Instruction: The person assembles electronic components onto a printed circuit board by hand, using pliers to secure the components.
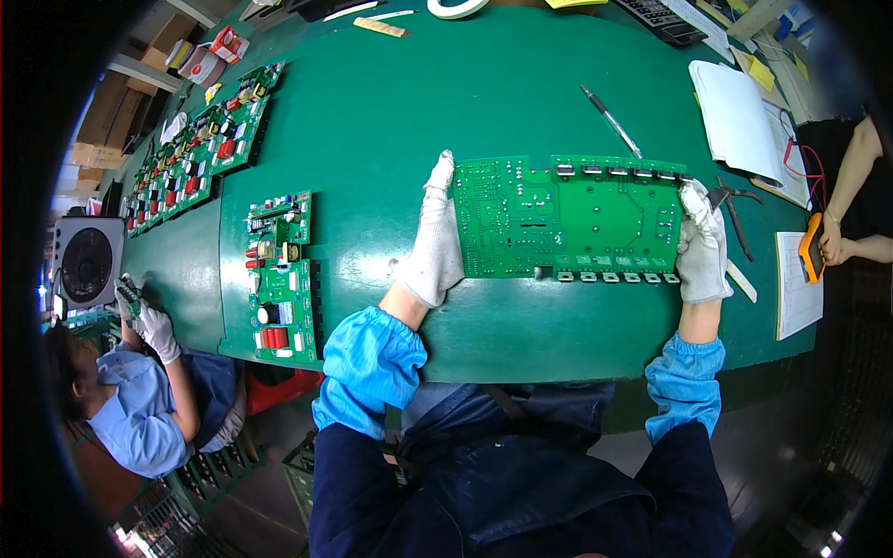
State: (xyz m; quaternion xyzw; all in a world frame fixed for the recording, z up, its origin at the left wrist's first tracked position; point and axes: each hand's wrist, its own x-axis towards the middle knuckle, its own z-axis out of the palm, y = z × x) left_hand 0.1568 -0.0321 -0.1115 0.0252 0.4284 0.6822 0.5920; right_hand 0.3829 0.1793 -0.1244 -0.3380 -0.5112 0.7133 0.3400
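A green circuit board (595,223) is held up over the green table, its solder side facing me. Black parts with metal tabs line its upper and lower right edges. At its left edge my left hand (435,237), in a white glove, grips it with the thumb pointing up; most of the fingers are hidden behind the board. My right hand (702,242), gloved too, is closed around the right edge. Left of my left hand lies another circuit board (288,279), component side up, with red, white and black parts.
More populated boards (200,158) lie in a row at the far left. A pen (611,121), pliers (735,214) and papers (744,121) are at the right. Another person's hand (834,244) is by an orange meter (811,247). A gloved co-worker (139,400) sits at left near a fan (88,263).
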